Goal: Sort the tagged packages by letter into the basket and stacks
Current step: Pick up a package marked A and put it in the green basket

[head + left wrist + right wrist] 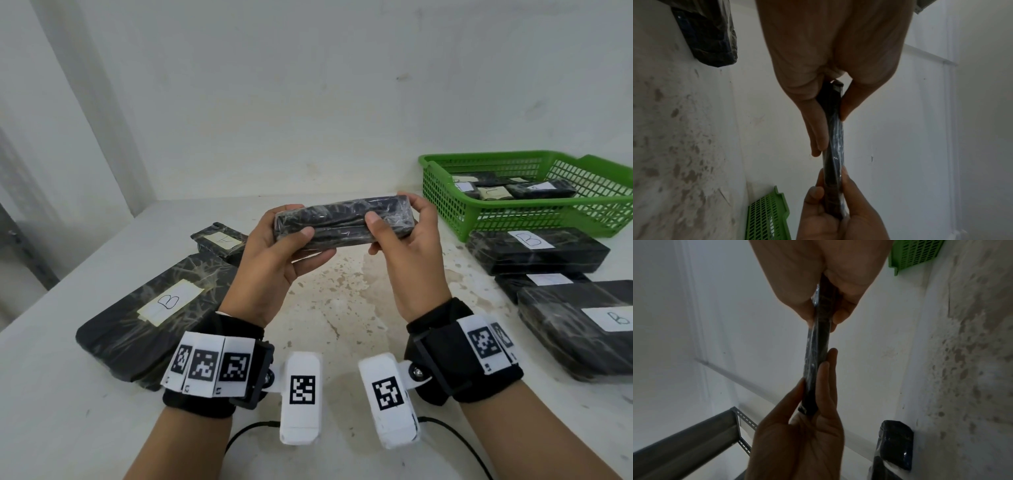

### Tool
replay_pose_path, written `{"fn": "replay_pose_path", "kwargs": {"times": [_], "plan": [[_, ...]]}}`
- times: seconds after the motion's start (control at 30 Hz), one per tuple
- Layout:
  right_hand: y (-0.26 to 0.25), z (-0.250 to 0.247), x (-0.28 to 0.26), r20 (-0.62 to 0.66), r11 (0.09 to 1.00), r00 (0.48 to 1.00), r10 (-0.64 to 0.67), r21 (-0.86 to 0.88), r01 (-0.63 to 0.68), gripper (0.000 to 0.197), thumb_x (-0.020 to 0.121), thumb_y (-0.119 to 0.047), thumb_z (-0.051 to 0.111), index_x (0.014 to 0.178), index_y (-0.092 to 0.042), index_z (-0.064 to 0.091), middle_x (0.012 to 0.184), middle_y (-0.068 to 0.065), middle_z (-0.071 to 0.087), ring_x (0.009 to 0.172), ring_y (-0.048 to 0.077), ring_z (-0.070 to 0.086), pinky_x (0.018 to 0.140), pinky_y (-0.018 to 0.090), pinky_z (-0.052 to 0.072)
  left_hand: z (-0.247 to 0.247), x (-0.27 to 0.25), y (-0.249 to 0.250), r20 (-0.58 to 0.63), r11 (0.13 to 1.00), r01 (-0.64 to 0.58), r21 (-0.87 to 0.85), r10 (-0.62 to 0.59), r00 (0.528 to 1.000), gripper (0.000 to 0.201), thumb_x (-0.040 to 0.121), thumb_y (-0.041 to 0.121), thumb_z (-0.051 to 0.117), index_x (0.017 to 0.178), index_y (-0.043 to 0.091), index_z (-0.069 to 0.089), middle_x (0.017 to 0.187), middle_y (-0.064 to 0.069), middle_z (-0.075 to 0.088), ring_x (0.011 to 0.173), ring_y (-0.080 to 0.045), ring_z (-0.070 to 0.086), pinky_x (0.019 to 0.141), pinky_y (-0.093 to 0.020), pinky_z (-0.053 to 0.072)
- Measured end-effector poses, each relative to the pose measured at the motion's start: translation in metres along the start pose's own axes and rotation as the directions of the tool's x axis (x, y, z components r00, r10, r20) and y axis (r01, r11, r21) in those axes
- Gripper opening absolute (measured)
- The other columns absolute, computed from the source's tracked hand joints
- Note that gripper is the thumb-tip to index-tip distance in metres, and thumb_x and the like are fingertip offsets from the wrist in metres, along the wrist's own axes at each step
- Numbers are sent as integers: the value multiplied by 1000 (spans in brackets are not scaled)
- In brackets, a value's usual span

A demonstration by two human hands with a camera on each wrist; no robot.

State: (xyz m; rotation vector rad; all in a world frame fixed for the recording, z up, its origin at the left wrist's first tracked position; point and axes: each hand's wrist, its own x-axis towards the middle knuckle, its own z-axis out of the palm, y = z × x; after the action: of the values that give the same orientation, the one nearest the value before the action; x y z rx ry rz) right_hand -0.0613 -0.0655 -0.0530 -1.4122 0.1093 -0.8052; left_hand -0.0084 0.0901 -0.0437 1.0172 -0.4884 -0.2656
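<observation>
Above the table's middle, the left hand (pixel 274 250) and right hand (pixel 404 240) grip a black wrapped package (pixel 342 219) by its ends, tag unseen; likely turning it to read its letter before choosing the green basket (pixel 445 205) or a stack

Each bare forearm wears a black wrist strap (pixel 219 329) carrying white tags printed with black square codes. A white camera block (pixel 301 399) with its own code hangs from each strap on a screwed bracket. Thin black cables (pixel 239 435) trail from the blocks.
</observation>
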Motion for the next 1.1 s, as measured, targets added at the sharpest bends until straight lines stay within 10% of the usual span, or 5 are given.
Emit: {"fn": "replay_pose_path", "kwargs": {"times": [0.43,0.67,0.8,0.93,1.1], "plan": [[4,4,-1,62,987,995,76,137,-84,23,95,-5,60,117,-7,52,119,14,61,101,16,69,83,28,58,-11,6,-3,-81,993,-89,81,96,992,24,89,-15,50,103,3,58,97,-11,68,90,-23,71,79,-33,60],[4,2,2,125,952,983,136,256,-165,18,96,2,54,108,-10,48,110,10,58,106,23,65,93,35,56,-9,5,-5,-49,998,-58,-18,57,997,27,83,17,72,98,3,54,106,-14,66,104,-25,66,92,-37,56],[1,2,2,155,900,963,221,349,-263,4,99,-10,48,96,-11,50,100,11,58,99,28,64,86,44,58,-9,5,-6,-38,996,-87,31,88,995,11,98,9,54,88,11,50,103,-9,68,104,-25,67,91,-37,57],[-1,1,3,140,894,951,276,327,-307,34,101,-42,48,105,-10,57,101,10,63,102,29,67,77,42,60,-9,5,-5,-8,994,-107,32,108,994,10,88,8,56,83,14,50,106,-7,67,102,-25,66,90,-35,57],[-2,0,1,115,925,985,127,346,-159,26,104,-19,45,82,-7,55,81,6,66,89,26,69,77,37,60,-8,4,-3,-10,993,-118,26,118,993,13,85,16,58,73,17,53,99,-8,67,97,-23,66,89,-35,56]]}}
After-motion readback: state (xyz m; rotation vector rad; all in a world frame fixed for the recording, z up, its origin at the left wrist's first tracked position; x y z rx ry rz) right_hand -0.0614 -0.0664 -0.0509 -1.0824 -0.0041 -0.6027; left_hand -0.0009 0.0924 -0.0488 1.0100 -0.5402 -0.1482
